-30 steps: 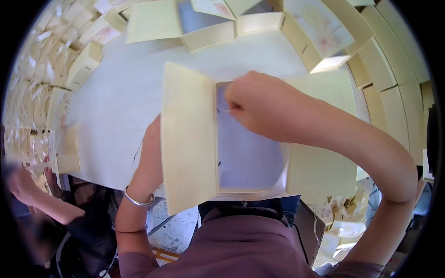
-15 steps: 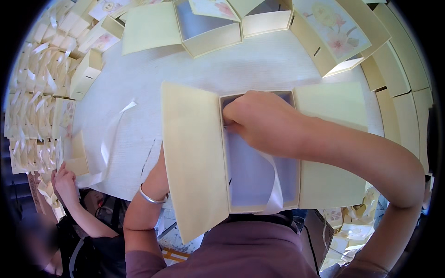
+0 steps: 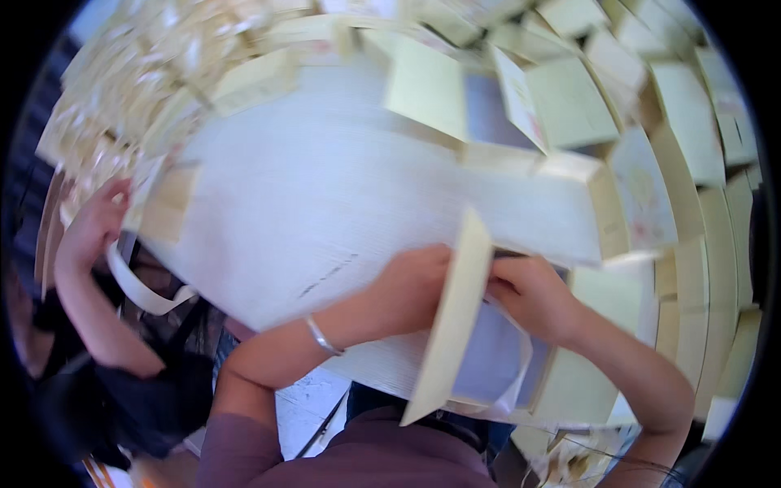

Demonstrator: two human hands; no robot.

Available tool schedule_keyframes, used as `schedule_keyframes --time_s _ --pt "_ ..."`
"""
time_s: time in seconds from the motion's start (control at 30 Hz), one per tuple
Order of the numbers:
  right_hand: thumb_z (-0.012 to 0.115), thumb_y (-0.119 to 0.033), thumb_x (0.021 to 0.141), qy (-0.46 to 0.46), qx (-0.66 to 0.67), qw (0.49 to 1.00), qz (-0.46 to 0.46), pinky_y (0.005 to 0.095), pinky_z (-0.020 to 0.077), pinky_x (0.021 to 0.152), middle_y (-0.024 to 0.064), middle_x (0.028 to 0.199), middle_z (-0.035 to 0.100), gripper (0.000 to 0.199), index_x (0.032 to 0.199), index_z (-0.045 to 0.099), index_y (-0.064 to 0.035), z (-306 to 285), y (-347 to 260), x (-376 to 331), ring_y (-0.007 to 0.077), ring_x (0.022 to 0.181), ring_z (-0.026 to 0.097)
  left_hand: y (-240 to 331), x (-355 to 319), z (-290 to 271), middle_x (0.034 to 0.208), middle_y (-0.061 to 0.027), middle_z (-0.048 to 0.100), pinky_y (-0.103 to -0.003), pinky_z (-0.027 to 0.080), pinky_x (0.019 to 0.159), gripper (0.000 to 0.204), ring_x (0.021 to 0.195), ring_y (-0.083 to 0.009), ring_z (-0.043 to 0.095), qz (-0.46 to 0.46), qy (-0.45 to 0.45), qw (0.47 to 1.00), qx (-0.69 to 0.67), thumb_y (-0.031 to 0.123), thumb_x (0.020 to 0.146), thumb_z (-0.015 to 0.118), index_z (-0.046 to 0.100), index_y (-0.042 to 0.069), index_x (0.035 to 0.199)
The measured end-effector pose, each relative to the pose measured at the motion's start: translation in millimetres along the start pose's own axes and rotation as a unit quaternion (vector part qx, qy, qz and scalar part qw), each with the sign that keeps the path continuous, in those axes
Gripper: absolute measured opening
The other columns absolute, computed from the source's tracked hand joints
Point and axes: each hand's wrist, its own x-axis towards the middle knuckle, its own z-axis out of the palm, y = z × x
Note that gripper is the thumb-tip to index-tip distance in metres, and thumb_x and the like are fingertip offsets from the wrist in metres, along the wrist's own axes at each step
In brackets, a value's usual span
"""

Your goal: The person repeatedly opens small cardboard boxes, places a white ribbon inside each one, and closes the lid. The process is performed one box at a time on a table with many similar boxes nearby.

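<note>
White table (image 3: 325, 187), cream box (image 3: 488, 358) between curled fingers (image 3: 423, 268) of both hands.

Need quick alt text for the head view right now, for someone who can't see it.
Both hands work on an open pale-yellow box at the near edge of a white table: left hand at its raised lid, right hand at its white tissue lining. Similar boxes crowd the far side; another person's hand reaches in at left.

A pale cream cardboard box (image 3: 521, 366) lies open at the near edge of the white bench (image 3: 325, 203). Its hinged lid (image 3: 451, 325) stands tilted up on edge at the box's left side. Inside, white tissue paper (image 3: 504, 370) lines the lavender-grey interior, its edges folded loosely over.
</note>
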Motion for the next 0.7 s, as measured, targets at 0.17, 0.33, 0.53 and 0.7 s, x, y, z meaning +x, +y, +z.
schedule_keyframes --time_s 0.17,0.33,0.53,0.7 --pt "0.053 -0.002 0.076 -0.010 0.001 0.999 0.050 0.0299 0.0455 0.062 0.0164 0.075 0.060 0.014 0.088 0.060 0.0002 1 -17 -7 0.0249 0.065 0.058 0 -7 3 0.071 -0.0106 0.055 -0.037 0.045 0.060 0.011 0.069 -0.0277 0.055 0.030 0.005 0.998 0.053 0.009 0.073 0.055 0.050 0.005 0.082" --pt "0.052 0.003 0.077 -0.015 -0.002 0.999 0.045 0.0264 0.0449 0.063 0.0121 0.075 0.061 0.014 0.089 0.060 0.0009 2 -14 -6 0.0146 0.067 0.057 -5 -5 10 0.070 -0.0121 0.056 -0.039 0.046 0.058 0.011 0.069 -0.0294 0.057 0.051 0.020 0.997 0.054 0.012 0.074 0.053 0.049 0.004 0.079" --pt "0.053 0.003 0.077 -0.054 0.059 0.996 0.050 0.0270 0.0458 0.067 0.0111 0.078 0.062 0.018 0.094 0.055 0.0022 3 5 -3 0.0157 0.073 0.058 -7 -7 12 0.067 -0.0115 0.055 -0.038 0.046 0.054 0.019 0.063 -0.0291 0.056 0.037 0.019 0.996 0.076 0.020 0.077 0.056 0.048 0.003 0.081" --pt "0.054 0.007 0.067 -0.076 0.408 0.893 0.172 0.0352 0.0472 0.070 0.0174 0.070 0.060 0.046 0.108 0.036 -0.0040 -15 -23 -29 0.0258 0.068 0.061 -15 -6 -8 0.066 -0.0144 0.053 -0.041 0.043 0.058 0.011 0.066 -0.0342 0.054 -0.007 0.075 0.993 0.087 0.010 0.072 0.052 0.044 0.004 0.077"
